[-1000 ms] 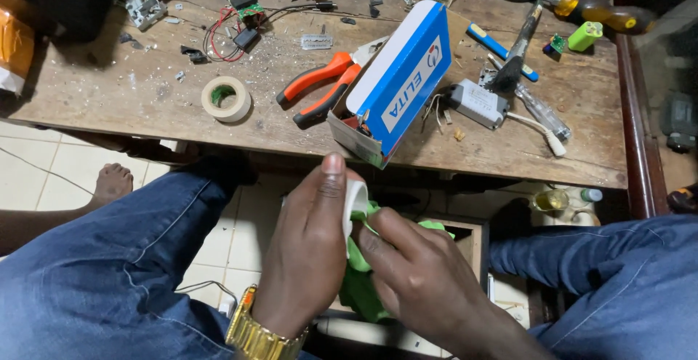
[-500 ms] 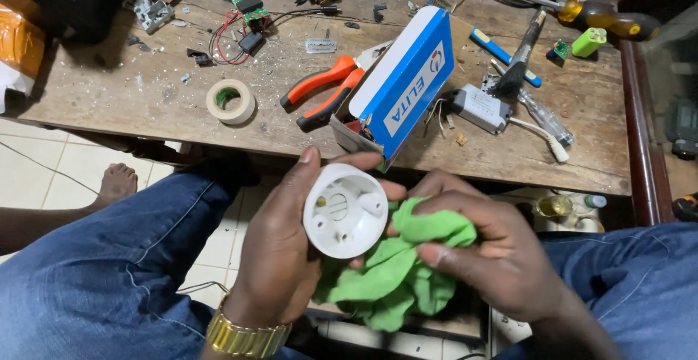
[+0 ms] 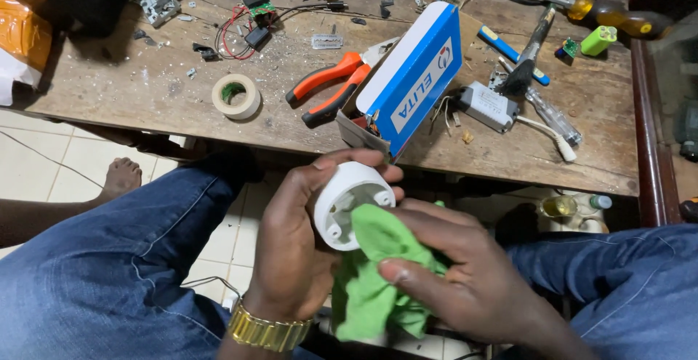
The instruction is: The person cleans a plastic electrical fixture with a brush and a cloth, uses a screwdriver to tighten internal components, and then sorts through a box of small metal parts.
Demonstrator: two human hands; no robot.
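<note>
Head view, change: half a second ago the white round housing (image 3: 351,204) faces the camera flat, with the green cloth (image 3: 378,273) bunched below it; now the housing is tilted so its open side turns toward the right hand, and a fold of cloth sits inside the opening.
Head view, meaning: judged from this, the wiping has moved from the outer face to the hollow interior.
Left hand (image 3: 291,251): fingers closed around the housing; thumb along the near wall, fingertips (image 3: 331,162) curled over the top rim.
Right hand (image 3: 465,273): fingers closed on the cloth, pressing it into the opening; the index finger (image 3: 414,276) lies across the cloth just below the housing.
Housing position: held above the lap, between the two knees in blue jeans (image 3: 109,273), just in front of the table edge and below the blue and white box (image 3: 407,84).
Housing relative to fingers: gripped by the left fingers on the rim and wall; touching the right hand only through the cloth.
Wrist: a gold watch (image 3: 269,329) sits on the left wrist.
Table (image 3: 145,91): a worn wooden top carrying a tape roll (image 3: 235,96), orange-handled pliers (image 3: 331,87), a hammer (image 3: 531,51) and a small white driver unit (image 3: 483,105); all lie well apart from both hands.
Floor: a bare foot (image 3: 120,178) rests on the tiles to the left.
</note>
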